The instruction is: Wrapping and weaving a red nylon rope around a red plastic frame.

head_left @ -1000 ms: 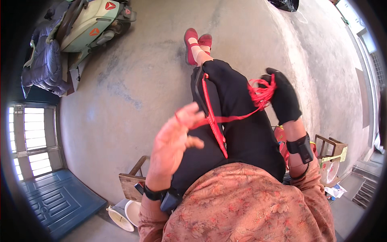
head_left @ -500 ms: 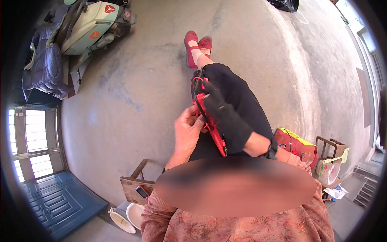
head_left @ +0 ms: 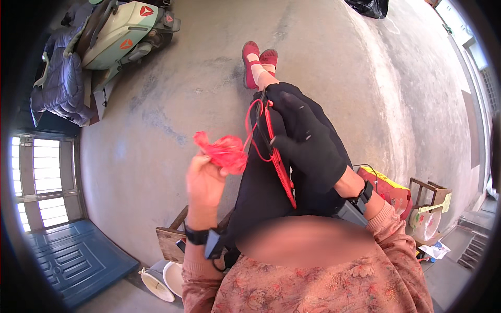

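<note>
My bare left hand is raised left of my lap, its fingers closed on a bundle of shiny red cord. From the bundle a thin red strand loops across to a long narrow piece wound in red cord, lying lengthwise over my dark trousers. A black strip runs beside its upper part. My right hand, in a black fingerless glove, lies over my thigh with fingers stretched and apart. Its thumb tip is beside the wound piece; whether it touches the piece I cannot tell.
A red bag with yellow trim and a small wooden stool stand at my right. At left are a wooden stool, white buckets and a blue door. A scooter is parked at the far left.
My left hand has moved left, away from the wound piece, drawing out the red bundle. The right hand has shifted slightly right, its fingers more spread, uncovering more of the wound piece.
</note>
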Motion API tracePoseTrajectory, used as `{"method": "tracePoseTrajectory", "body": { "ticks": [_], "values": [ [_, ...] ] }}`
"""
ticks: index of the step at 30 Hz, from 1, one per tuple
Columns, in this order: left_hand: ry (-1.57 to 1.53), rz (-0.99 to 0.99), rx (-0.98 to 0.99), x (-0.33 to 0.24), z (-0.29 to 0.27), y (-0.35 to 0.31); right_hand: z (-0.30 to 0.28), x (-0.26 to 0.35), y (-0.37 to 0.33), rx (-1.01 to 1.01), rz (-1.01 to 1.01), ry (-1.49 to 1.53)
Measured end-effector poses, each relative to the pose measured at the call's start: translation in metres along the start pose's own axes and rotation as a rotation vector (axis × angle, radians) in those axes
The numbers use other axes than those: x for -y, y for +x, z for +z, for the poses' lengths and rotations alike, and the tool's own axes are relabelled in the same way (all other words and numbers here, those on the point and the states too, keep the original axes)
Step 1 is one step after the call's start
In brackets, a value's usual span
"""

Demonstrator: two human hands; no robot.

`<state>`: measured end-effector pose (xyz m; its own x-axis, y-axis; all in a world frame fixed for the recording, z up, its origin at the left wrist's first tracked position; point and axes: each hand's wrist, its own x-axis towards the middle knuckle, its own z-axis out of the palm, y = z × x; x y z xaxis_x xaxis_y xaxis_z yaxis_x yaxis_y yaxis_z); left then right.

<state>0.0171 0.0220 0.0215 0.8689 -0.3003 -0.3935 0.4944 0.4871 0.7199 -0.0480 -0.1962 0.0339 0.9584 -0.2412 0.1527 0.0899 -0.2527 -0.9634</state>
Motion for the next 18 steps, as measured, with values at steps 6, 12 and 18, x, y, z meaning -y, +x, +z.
{"method": "tracePoseTrajectory", "body": {
  "ticks": [6,12,18],
  "values": [
    [-0.135,0.042,0.266,-0.057,0.014,-0.062,0.016,0.016,0.012,0.280,-0.632,-0.740],
    [0.175,0.245,0.160,-0.079,-0.025,-0.058,-0.022,0.045,-0.015,0.749,0.007,0.101],
    [0.652,-0.100,0.107,0.001,-0.006,-0.011,-0.037,0.033,-0.062,0.488,0.295,0.531]
  ]
}}
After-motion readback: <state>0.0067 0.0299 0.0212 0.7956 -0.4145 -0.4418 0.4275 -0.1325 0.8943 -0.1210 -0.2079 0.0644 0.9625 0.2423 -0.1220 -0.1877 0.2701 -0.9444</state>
